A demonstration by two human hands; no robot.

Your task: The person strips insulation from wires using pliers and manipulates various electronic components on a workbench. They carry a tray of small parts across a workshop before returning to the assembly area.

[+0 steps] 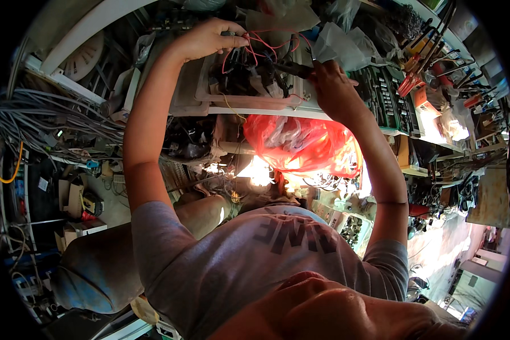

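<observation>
My left hand [212, 41] is raised over the bench, its thumb and fingers closed on a thin red wire [258, 38]. The wire loops loosely to the right, toward my other hand. My right hand [330, 85] is closed around a dark-handled hand tool [294, 69]; a small metal tip shows above the fingers, close to the wire's end. The tool's exact kind is hidden by the grip. Below both hands sits a pale plastic tray [249, 102] holding black parts and scraps of clear plastic.
A red plastic bag [300, 144] hangs under the bench edge. To the right lie a green socket set case [388, 99], clear plastic bags [345, 45] and red-handled tools [409, 84]. Bundled grey cables [56, 119] fill the left, with a round fan-like disc [85, 56] above.
</observation>
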